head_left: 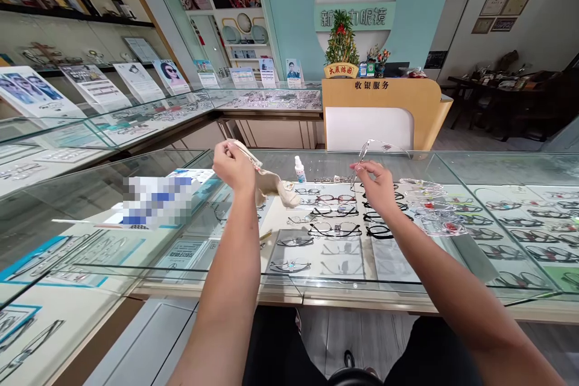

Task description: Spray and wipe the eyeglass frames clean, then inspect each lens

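Observation:
In my left hand (233, 164) is a beige cloth (275, 187), pinched at its top, with its free end drooping over the glass counter. My right hand (376, 184) holds a pair of clear-framed eyeglasses (363, 149) up by one side, its fingers closed on the thin frame. A small white spray bottle (299, 170) stands upright on the glass between my two hands. Beneath and around the right wrist lie rows of dark-framed eyeglasses (335, 229), and several clear-rimmed eyeglasses (429, 208) sit to its right.
A glass display counter (280, 280) runs across in front of me. Blurred-out papers (156, 202) and a thin white stick lie on its left part. Other glass cases with upright advertising cards (93, 85) line the left. Farther back stands a wooden cashier desk (382, 96) with a plant.

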Demonstrator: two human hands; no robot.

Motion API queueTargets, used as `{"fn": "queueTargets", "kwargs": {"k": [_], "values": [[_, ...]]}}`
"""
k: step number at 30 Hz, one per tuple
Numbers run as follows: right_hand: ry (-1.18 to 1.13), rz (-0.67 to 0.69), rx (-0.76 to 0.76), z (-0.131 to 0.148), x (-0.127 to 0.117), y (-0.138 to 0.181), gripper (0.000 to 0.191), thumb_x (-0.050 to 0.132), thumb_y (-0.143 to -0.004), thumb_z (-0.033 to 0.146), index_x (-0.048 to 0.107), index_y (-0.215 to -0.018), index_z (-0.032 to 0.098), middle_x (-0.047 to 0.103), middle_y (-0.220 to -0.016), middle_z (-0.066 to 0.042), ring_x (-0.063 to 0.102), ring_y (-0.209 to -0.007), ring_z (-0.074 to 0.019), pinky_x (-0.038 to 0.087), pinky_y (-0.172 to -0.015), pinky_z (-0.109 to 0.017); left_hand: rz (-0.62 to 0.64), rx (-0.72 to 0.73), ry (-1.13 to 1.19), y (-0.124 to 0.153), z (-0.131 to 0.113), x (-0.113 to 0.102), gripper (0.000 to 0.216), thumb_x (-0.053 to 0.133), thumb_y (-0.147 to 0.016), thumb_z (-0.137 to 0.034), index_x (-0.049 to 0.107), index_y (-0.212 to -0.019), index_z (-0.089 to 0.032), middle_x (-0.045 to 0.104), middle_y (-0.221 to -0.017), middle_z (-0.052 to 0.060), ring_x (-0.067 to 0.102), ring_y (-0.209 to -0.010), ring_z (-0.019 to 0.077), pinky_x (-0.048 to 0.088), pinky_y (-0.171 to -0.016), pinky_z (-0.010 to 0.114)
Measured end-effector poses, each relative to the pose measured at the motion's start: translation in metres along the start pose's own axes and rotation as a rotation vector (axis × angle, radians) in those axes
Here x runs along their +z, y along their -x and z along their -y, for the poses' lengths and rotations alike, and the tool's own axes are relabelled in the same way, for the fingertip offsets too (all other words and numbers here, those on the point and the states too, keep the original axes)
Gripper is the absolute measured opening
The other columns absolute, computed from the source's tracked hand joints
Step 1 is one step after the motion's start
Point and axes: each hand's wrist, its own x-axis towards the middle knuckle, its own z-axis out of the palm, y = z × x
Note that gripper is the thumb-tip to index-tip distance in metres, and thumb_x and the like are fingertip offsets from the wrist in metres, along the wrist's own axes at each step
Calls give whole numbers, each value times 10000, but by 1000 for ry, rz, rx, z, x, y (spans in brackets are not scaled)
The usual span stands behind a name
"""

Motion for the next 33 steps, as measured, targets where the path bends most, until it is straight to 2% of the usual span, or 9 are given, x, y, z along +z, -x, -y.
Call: {"fn": "queueTargets", "kwargs": {"k": [5, 9, 11, 13, 16, 19, 22, 26, 33], "values": [[-7, 4, 1, 0, 0, 0, 289, 637, -1018, 448, 865, -951, 284, 840, -1040, -58, 696, -1079, -297, 491, -1000, -453, -101, -198, 105, -13, 22, 7, 290, 364, -1051, -115, 615, -1184, -173, 791, -1194, 143, 770, -1140, 230, 553, -1094, 383], [7, 5, -8, -1, 0, 0, 292, 628, -1020, 444, 863, -961, 281, 834, -1010, -56, 682, -1041, -290, 491, -981, -446, -76, -205, 54, -7, 30, 13, 411, 459, -1009, -89, 561, -1402, -153, 620, -1584, 236, 575, -1525, 275, 406, -1299, 483], [10, 6, -7, -1, 0, 0, 291, 625, -1021, 442, 861, -955, 284, 834, -1011, -54, 681, -1045, -289, 492, -981, -444, 96, -164, 38, 0, 28, 17, 497, 547, -940, -92, 566, -1430, -174, 499, -1702, 230, 398, -1655, 325, 274, -1371, 575], [8, 4, -5, -1, 0, -1, 288, 625, -1018, 439, 859, -949, 285, 836, -1022, -53, 683, -1054, -288, 491, -986, -444, 395, -127, 89, 9, 25, 24, 561, 613, -854, -97, 600, -1407, -193, 498, -1706, 199, 371, -1667, 338, 249, -1387, 574], [-9, -3, -1, -1, -1, -2, 288, 619, -1014, 434, 851, -939, 280, 841, -1037, -55, 687, -1063, -289, 492, -991, -444, 796, -124, 201, 28, 21, 39, 663, 748, -745, -140, 632, -1392, -228, 637, -1584, 151, 550, -1545, 321, 411, -1311, 489], [-38, -11, 21, 0, -2, -3, 288, 608, -1006, 425, 833, -912, 273, 844, -1056, -62, 694, -1069, -290, 498, -994, -444, 982, -182, 215, 51, 24, 52, 799, 895, -641, -225, 613, -1389, -227, 681, -1512, 182, 587, -1502, 374, 475, -1233, 527], [-60, -17, 40, 2, -3, -5, 288, 606, -994, 426, 826, -899, 267, 843, -1057, -67, 700, -1060, -288, 509, -987, -441, 1031, -248, 203, 70, 29, 61, 680, 923, -600, -283, 631, -1208, -202, 733, -1376, 207, 609, -1447, 421, 463, -1203, 579], [-97, -10, 53, 2, -5, -7, 302, 606, -987, 446, 833, -910, 262, 833, -1051, -62, 700, -1069, -283, 513, -995, -435, 1034, -308, 276, 81, 26, 66, 428, 834, -641, -349, 632, -992, -209, 777, -1124, 142, 705, -1198, 356, 535, -1079, 513], [-253, 73, 103, 2, -9, -12, 303, 626, -983, 485, 836, -926, 274, 829, -1097, -51, 693, -1103, -277, 521, -1040, -440, 1078, -419, 614, 85, -33, 44, 360, 644, -763, -535, 563, -952, -240, 621, -888, 58, 635, -828, 222, 559, -711, 365]]}}
